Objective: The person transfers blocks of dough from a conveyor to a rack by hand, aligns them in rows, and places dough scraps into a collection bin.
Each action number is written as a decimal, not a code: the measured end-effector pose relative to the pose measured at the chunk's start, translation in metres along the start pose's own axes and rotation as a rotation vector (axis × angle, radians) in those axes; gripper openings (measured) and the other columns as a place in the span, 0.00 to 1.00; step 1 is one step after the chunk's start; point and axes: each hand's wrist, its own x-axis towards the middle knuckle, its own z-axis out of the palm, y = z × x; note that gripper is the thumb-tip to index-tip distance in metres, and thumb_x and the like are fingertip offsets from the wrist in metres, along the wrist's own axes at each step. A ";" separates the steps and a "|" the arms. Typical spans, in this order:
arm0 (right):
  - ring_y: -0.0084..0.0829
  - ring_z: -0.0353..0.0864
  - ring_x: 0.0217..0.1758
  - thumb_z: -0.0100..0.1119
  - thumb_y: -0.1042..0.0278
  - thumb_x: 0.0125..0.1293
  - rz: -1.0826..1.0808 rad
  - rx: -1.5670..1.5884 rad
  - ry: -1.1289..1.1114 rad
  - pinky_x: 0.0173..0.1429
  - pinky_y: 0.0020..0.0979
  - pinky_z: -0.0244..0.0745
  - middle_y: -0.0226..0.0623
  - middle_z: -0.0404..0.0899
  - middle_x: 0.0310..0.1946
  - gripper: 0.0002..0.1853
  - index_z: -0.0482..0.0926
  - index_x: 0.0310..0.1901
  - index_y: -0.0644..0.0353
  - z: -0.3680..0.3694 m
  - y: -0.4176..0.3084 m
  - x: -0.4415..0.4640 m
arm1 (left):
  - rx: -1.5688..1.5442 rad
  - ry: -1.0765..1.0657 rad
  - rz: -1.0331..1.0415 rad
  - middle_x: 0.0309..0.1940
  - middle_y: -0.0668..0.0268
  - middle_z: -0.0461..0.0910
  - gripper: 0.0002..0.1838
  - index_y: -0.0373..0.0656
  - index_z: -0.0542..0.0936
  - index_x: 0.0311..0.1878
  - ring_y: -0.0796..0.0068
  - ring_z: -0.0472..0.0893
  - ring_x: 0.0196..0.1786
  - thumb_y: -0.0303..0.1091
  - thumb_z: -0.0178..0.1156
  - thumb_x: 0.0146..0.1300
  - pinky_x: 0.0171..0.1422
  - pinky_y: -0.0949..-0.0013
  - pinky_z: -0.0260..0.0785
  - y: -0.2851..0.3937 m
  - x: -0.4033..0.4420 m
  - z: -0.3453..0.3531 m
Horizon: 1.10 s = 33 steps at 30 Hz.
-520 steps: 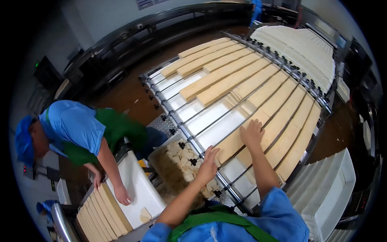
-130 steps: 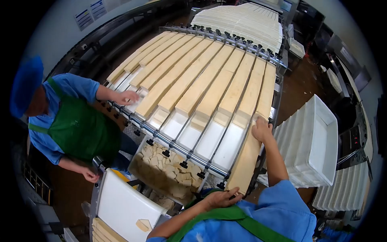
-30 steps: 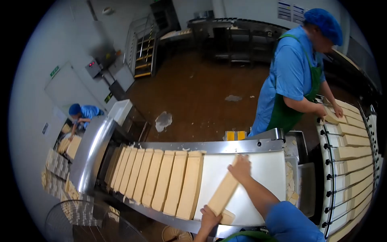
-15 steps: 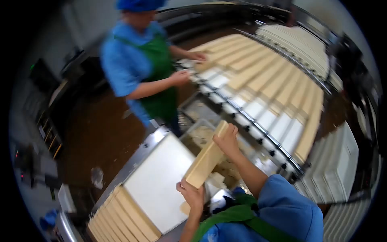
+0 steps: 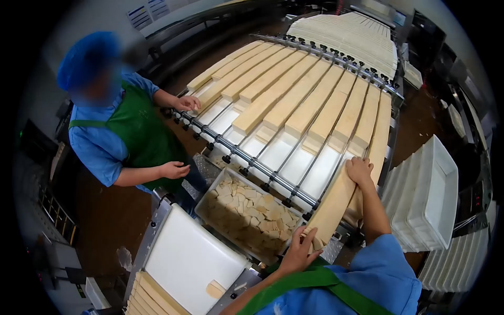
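- Head view: long slab (image 5: 332, 203), at the near right of the conveyor (image 5: 273, 160); near end gripped by left hand (image 5: 298, 254), far end by right hand (image 5: 360, 170).
- Bin (image 5: 262, 189), near middle: broken scraps (image 5: 247, 210) inside.
- Crates (image 5: 420, 202), right: white, stacked.

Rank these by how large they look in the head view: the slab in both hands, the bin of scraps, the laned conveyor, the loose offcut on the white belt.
1. Laned conveyor
2. Scrap bin
3. Held slab
4. Loose offcut

These are apparent sizes only; nearness to the camera may enlarge the slab.
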 end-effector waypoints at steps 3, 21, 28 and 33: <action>0.53 0.59 0.67 0.33 0.51 0.64 -0.024 0.015 -0.062 0.68 0.52 0.47 0.53 0.73 0.57 0.29 0.77 0.50 0.65 0.005 0.010 0.035 | 0.007 0.003 -0.027 0.64 0.46 0.54 0.39 0.48 0.61 0.68 0.42 0.66 0.63 0.38 0.68 0.55 0.63 0.53 0.65 0.008 0.015 0.012; 0.53 0.58 0.67 0.53 0.69 0.60 -0.440 0.286 0.368 0.67 0.56 0.46 0.47 0.65 0.63 0.26 0.66 0.61 0.62 0.029 0.010 -0.008 | -0.057 0.031 -0.092 0.64 0.44 0.50 0.38 0.50 0.58 0.69 0.46 0.74 0.45 0.16 0.50 0.53 0.53 0.58 0.70 -0.012 0.121 0.079; 0.49 0.57 0.70 0.59 0.66 0.53 -1.038 0.024 0.193 0.65 0.57 0.46 0.42 0.65 0.66 0.07 0.81 0.35 0.45 0.036 0.011 -0.110 | -0.202 0.309 -0.045 0.62 0.51 0.56 0.37 0.44 0.58 0.67 0.46 0.66 0.61 0.16 0.45 0.48 0.65 0.60 0.61 -0.040 0.095 0.038; 0.47 0.65 0.65 0.57 0.64 0.60 -1.038 -0.072 0.353 0.60 0.58 0.57 0.42 0.69 0.63 0.10 0.81 0.43 0.52 0.063 0.024 -0.085 | -0.280 0.600 -0.179 0.63 0.48 0.55 0.39 0.43 0.56 0.69 0.47 0.59 0.68 0.15 0.45 0.48 0.70 0.64 0.54 -0.067 0.057 -0.002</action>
